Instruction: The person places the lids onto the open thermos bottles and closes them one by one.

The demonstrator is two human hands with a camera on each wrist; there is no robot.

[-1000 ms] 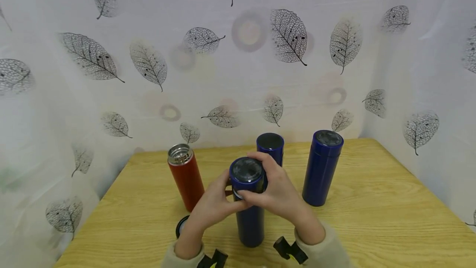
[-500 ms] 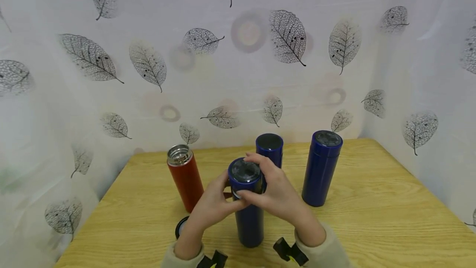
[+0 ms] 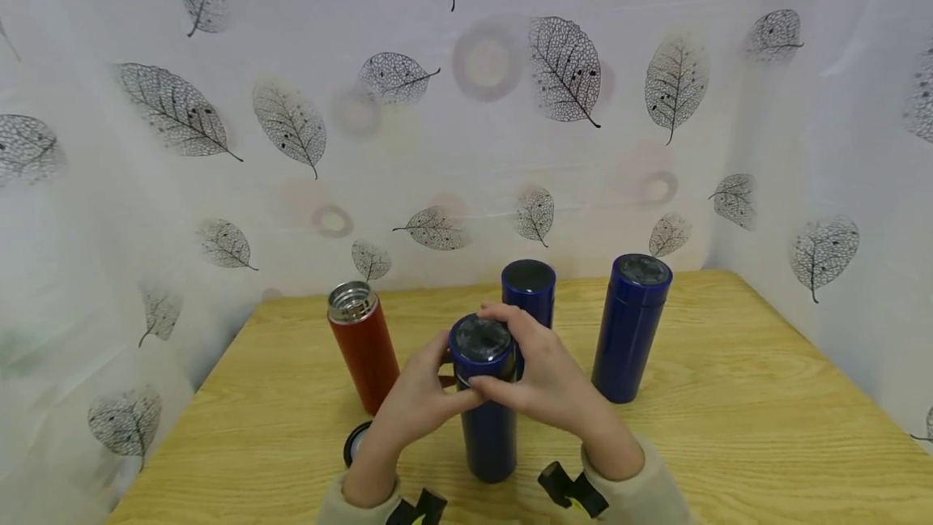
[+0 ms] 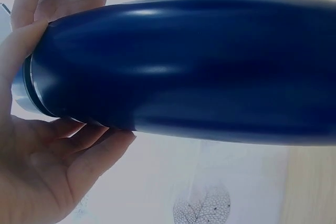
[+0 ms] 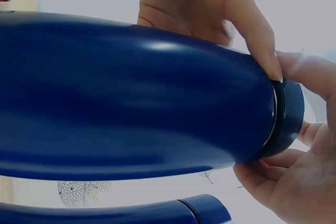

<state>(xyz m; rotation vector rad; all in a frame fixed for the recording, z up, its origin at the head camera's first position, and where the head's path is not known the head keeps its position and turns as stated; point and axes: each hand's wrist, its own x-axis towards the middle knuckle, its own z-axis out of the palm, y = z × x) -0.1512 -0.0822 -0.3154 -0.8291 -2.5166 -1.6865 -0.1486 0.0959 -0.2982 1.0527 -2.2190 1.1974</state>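
Note:
A dark blue thermos bottle [image 3: 490,444] stands upright at the middle front, its dark-topped lid [image 3: 481,339] at the mouth. My left hand [image 3: 415,391] curls round the top of the body from the left, thumb in front and fingers behind. From the right, my right hand [image 3: 543,371] grips the lid, with its thumb at the seam and its forefinger over the top rim. In the right wrist view, a thin pale line shows at the seam between body and lid [image 5: 291,116]. Some fingers are hidden behind the bottle in the head view.
A red thermos bottle [image 3: 368,359] with an uncovered steel mouth stands to the left. Near my left wrist lies a dark-rimmed lid [image 3: 353,440], partly covered. Two lidded blue thermos bottles stand beyond, one behind my right hand [image 3: 528,286], another farther right [image 3: 630,339].
The lid sits slightly lower on the held bottle, and less of the pale ring shows below it. My right fingers have shifted a little on the lid. The other bottles stay put.

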